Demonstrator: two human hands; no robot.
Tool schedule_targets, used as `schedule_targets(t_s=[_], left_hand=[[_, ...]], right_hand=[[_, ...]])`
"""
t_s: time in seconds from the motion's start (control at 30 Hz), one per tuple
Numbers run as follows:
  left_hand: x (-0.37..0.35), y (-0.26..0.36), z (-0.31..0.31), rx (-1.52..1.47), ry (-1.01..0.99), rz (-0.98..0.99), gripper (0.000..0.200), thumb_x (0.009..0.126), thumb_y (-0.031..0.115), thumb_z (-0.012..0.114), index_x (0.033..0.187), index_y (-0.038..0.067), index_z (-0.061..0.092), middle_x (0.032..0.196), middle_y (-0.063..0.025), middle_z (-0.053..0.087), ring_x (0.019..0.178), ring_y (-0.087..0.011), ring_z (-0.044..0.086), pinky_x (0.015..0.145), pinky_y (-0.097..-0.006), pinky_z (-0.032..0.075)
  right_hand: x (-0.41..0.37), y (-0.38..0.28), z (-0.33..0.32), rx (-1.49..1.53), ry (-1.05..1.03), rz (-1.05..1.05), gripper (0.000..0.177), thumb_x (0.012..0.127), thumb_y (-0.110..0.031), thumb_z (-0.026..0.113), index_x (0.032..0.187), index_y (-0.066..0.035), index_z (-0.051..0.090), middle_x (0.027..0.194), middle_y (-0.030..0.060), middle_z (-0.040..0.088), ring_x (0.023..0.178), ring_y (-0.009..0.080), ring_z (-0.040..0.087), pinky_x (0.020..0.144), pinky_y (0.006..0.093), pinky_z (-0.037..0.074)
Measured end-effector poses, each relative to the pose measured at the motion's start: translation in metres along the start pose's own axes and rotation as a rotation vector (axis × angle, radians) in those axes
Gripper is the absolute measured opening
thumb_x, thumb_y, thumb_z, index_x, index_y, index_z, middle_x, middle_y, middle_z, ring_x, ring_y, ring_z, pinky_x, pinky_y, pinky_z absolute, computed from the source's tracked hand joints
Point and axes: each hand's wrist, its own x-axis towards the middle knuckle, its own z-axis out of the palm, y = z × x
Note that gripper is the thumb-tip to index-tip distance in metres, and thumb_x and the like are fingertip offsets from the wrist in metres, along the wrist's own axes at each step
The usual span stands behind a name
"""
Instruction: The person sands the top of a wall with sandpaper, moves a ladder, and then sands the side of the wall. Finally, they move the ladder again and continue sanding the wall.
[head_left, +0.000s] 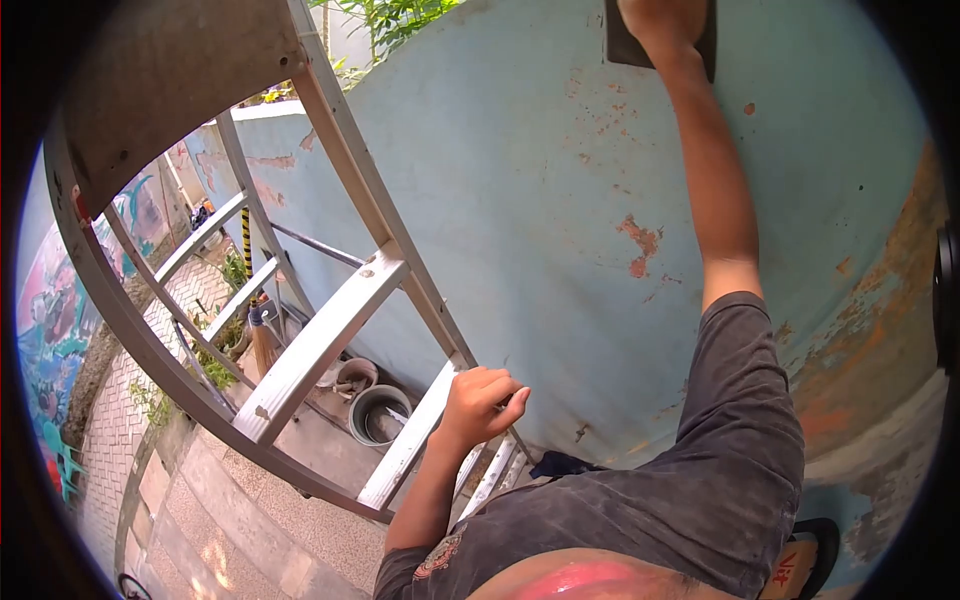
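At the top edge of the view, my right arm reaches up the pale blue wall [480, 200]. There my right hand [662, 22] grips a dark, flat rectangular pad [630, 50] held against the wall; its fingertips are cut off by the frame. Low in the middle, my left hand [480, 405] is loosely curled, with nothing showing in it. It is beside the aluminium ladder [325, 345], overlapping the end of a step in this view. Peeled patches [640, 245] expose reddish material below my right forearm.
Below the ladder stand a grey bucket [380, 415] and a smaller pot [355, 376] by the wall's foot. A broom [263, 340] is behind the ladder. Paving [225, 500] runs along the left, beside a painted mural wall [60, 340]. Green leaves [410, 20] rise over the wall top.
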Motion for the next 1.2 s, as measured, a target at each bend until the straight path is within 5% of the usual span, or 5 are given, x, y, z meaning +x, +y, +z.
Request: schedule_targets(t_s=[0.13, 0.33, 0.7, 0.93, 1.2], left_hand=[[0.003, -0.005, 0.002, -0.013, 0.010, -0.008, 0.013, 0.082, 0.007, 0.074, 0.074, 0.005, 0.064, 0.060, -0.0056, 0.053, 0.053, -0.0227, 0.050, 0.050, -0.0366, 0.038], [0.005, 0.005, 0.009, -0.025, 0.007, 0.031, 0.013, 0.081, 0.006, 0.074, 0.073, 0.006, 0.064, 0.060, -0.0049, 0.052, 0.052, -0.0226, 0.050, 0.050, -0.0363, 0.038], [-0.011, 0.010, 0.002, 0.029, 0.010, -0.009, 0.012, 0.080, 0.007, 0.075, 0.074, 0.007, 0.064, 0.061, -0.0048, 0.051, 0.053, -0.0229, 0.050, 0.051, -0.0366, 0.039], [-0.030, 0.020, 0.001, 0.021, 0.019, -0.031, 0.012, 0.082, 0.008, 0.074, 0.076, 0.006, 0.064, 0.063, -0.0054, 0.055, 0.055, -0.0236, 0.053, 0.053, -0.0366, 0.040], [-0.021, 0.024, 0.013, 0.002, -0.037, -0.023, 0.013, 0.083, 0.010, 0.074, 0.076, 0.007, 0.064, 0.063, -0.0055, 0.052, 0.054, -0.0238, 0.051, 0.053, -0.0368, 0.040]], right_hand=[[-0.066, -0.039, -0.006, -0.115, -0.240, -0.026, 0.055, 0.105, -0.046, 0.050, 0.156, -0.024, 0.045, 0.165, 0.0004, 0.037, 0.152, 0.0243, 0.030, 0.120, 0.0584, 0.023], [-0.299, -0.158, -0.005, 0.369, -0.572, -0.933, 0.062, 0.100, -0.043, 0.057, 0.155, -0.017, 0.046, 0.170, 0.0058, 0.025, 0.157, 0.0249, 0.021, 0.126, 0.0533, 0.015], [-0.038, -0.130, 0.022, 0.169, -0.435, -0.293, 0.057, 0.105, -0.042, 0.048, 0.155, -0.016, 0.045, 0.167, 0.0063, 0.031, 0.156, 0.0231, 0.023, 0.125, 0.0518, 0.015], [-0.385, -0.195, -0.008, 0.521, -0.638, -1.064, 0.063, 0.097, -0.040, 0.058, 0.153, -0.012, 0.049, 0.169, 0.0076, 0.028, 0.157, 0.0242, 0.020, 0.128, 0.0514, 0.010], [-0.114, -0.198, 0.062, 0.588, -0.567, -0.545, 0.058, 0.099, -0.040, 0.058, 0.151, -0.016, 0.050, 0.167, 0.0026, 0.033, 0.154, 0.0205, 0.029, 0.122, 0.0493, 0.024]])
